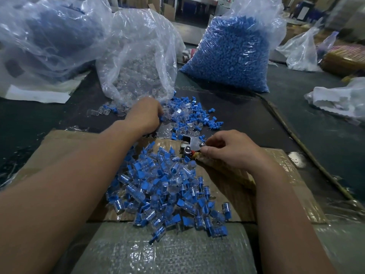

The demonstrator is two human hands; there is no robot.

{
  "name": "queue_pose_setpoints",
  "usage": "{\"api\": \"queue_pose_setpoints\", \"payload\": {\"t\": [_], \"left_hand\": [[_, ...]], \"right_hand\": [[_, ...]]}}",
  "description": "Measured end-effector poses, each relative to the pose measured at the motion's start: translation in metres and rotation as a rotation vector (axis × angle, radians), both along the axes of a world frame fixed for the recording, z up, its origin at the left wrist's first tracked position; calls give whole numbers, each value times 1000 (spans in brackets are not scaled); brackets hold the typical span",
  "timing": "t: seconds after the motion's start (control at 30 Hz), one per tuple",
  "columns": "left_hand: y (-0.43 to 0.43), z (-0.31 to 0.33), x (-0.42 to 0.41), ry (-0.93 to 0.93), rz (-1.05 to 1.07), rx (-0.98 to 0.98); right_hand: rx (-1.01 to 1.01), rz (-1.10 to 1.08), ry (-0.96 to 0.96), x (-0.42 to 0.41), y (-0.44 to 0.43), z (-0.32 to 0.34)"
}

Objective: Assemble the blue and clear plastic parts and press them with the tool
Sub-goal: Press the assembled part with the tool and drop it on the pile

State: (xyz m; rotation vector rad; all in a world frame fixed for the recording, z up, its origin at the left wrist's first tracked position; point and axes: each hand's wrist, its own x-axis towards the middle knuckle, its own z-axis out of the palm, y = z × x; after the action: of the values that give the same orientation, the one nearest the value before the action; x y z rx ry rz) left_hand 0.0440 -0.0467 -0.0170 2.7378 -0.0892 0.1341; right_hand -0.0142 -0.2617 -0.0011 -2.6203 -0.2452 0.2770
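Fingers on the left hand [144, 113] were curled down in the loose heap of small blue plastic plugs and clear shells [185, 115], looked like they were pinching a blue plug [161, 119]; right hand [229, 149] pinched the small silvery metal press tool [190, 148] on the brown cardboard sheet [237, 194]; I'd seat the parts square before squeezing; finished blue-in-clear pieces [164, 190] sat piled nearer.
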Motion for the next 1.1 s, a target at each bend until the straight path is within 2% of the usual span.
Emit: {"api": "queue_pose_setpoints", "payload": {"t": [0.3, 0.43, 0.6, 0.83, 0.93, 1.1], "left_hand": [[10, 3, -7, 19, -28, 10], [16, 3, -11, 17, 6, -46], [20, 16, -29, -61, 70, -346], [10, 19, -77, -135, 138, -959], [11, 13, -86, -104, 163, -1117], [17, 15, -86, -31, 230, -1265]], "right_hand": [[6, -9, 20, -1, 1, 1], [26, -5, 27, -1, 1, 1], [57, -3, 53, 0, 1, 1], [93, -40, -41, 0, 1, 1], [91, -131, -159, 4, 2, -2], [144, -245, -293, 10, 4, -7]]}}
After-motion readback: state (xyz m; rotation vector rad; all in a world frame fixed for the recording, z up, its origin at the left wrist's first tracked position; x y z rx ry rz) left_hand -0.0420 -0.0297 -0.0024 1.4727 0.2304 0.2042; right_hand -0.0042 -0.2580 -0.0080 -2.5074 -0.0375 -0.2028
